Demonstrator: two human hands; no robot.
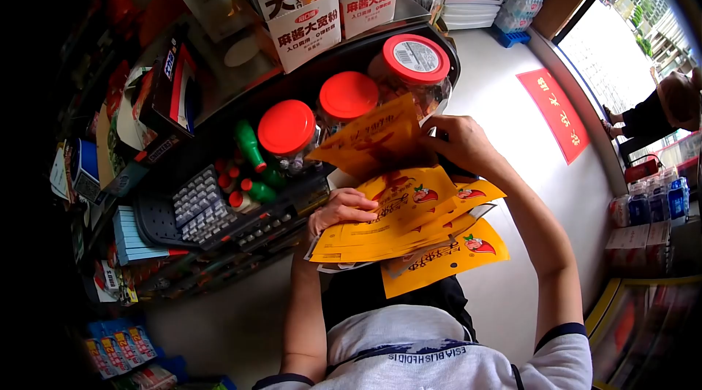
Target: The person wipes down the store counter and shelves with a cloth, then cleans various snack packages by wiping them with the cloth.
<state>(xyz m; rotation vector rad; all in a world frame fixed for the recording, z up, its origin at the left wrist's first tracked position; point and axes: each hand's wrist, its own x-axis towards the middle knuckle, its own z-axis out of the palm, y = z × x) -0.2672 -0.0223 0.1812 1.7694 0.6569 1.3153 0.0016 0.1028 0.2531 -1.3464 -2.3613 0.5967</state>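
Several glossy yellow packets [398, 211] fanned between left hand [342, 211] and right hand [461, 143]

The right hand's thumb and bent fingers close on the edge of one raised packet [373, 138], a thin, flat sheet of film tilted up near the centre of the frame, its face darker orange in shadow. The left hand lies at the near-left side of the overlapping pile, its fingers bent over the top face and pressed together; its thumb is hidden, so how far it is tucked cannot be told. The pile spreads across the middle of the frame in smooth, slippery-looking layers, with dark lettering, red chilli cartoons and some silvery edges showing. One lower packet [468, 255] juts out toward the bottom right.

Below the pile is a pale knit shirt [402, 331] with dark sleeve bands. Just beyond the raised packet, three clear, rounded jars with smooth red lids [349, 95] stand along a dark, curved ledge [455, 61]. Left of them lie green bottles [249, 144] with red caps. Upright printed cartons [303, 32] fill the top centre. On the pale, smooth floor [486, 90] at the upper right lies a flat red mat [556, 116], near a bright doorway [610, 13] with a person [680, 101] at the frame's edge.
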